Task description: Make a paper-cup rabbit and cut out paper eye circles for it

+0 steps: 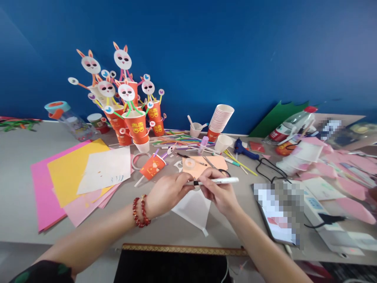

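Observation:
A white marker pen (pixel 228 180) with a black band lies level between my two hands, above the desk. My left hand (pixel 166 192), with red bead bracelets at its wrist, pinches the pen's left end. The fingers of my right hand (pixel 219 192) close around the barrel just right of the black band. Below them is a piece of white paper (pixel 193 212), partly hidden by the hands. Behind the hands lies a sheet of light orange paper (pixel 218 162), with a small round clear piece (pixel 190 162) on it. A tipped red paper cup (pixel 152 166) rests left of it.
Red cups with paper rabbit heads (pixel 138 127) stand at back left. Coloured paper (pixel 44 184) lies left. Behind are straws (pixel 176 137), stacked paper cups (pixel 222 118) and a blue glue gun (pixel 244 149). A tablet (pixel 277 220), power strip (pixel 321 220) and pink pieces (pixel 353 186) fill the right.

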Demonstrator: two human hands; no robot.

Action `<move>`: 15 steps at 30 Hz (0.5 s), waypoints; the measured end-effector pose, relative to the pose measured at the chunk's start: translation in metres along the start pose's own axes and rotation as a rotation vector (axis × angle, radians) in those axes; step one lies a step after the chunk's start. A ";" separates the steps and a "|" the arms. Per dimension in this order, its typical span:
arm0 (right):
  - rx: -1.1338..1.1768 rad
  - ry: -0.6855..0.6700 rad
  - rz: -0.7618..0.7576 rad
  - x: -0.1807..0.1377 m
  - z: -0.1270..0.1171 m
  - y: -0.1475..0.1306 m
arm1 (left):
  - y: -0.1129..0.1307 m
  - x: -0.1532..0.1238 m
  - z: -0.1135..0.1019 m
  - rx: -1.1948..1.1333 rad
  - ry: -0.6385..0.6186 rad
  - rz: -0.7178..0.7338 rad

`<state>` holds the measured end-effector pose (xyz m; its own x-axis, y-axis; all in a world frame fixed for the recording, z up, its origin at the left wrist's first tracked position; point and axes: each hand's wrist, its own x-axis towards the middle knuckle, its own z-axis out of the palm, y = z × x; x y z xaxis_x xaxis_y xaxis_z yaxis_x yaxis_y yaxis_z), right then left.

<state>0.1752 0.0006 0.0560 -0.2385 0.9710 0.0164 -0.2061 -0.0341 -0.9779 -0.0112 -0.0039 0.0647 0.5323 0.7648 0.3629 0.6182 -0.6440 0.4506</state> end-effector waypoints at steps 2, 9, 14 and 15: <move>-0.056 -0.047 0.029 -0.003 0.000 0.001 | 0.003 -0.002 0.000 0.015 -0.141 -0.050; -0.050 0.047 -0.034 -0.037 -0.037 -0.008 | 0.009 -0.052 -0.005 -0.504 -0.437 -0.254; -0.094 0.249 0.001 -0.036 -0.073 -0.018 | -0.017 -0.063 0.001 -0.120 -0.263 -0.324; -0.134 0.183 0.097 -0.034 -0.070 -0.013 | -0.024 -0.057 0.004 0.005 -0.235 -0.275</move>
<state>0.2521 -0.0157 0.0537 -0.0727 0.9918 -0.1054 -0.0600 -0.1098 -0.9921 -0.0537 -0.0322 0.0303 0.4641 0.8852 0.0309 0.7590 -0.4154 0.5013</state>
